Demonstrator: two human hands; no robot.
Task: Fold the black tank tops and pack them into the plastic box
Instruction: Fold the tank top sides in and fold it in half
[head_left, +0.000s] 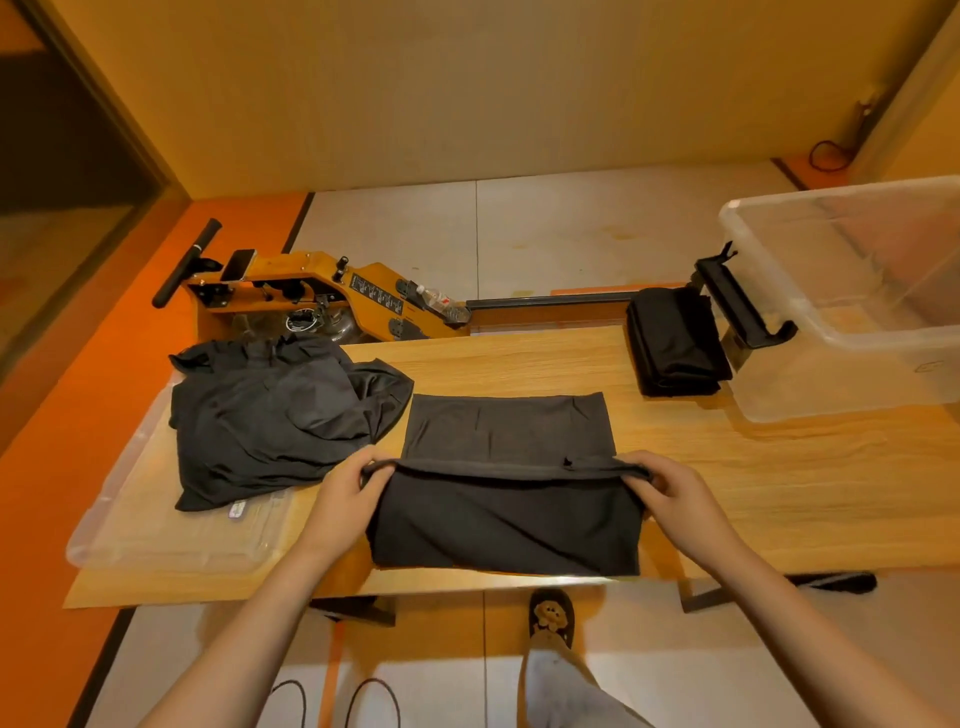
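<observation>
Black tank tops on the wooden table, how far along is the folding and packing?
Done: one folded black stack sits beside the clear plastic box, which looks empty. In hand: left hand and right hand pinch the fold edge of the black tank top. Left: the unfolded black pile and all packing.

Plastic box cut by right edge
</observation>
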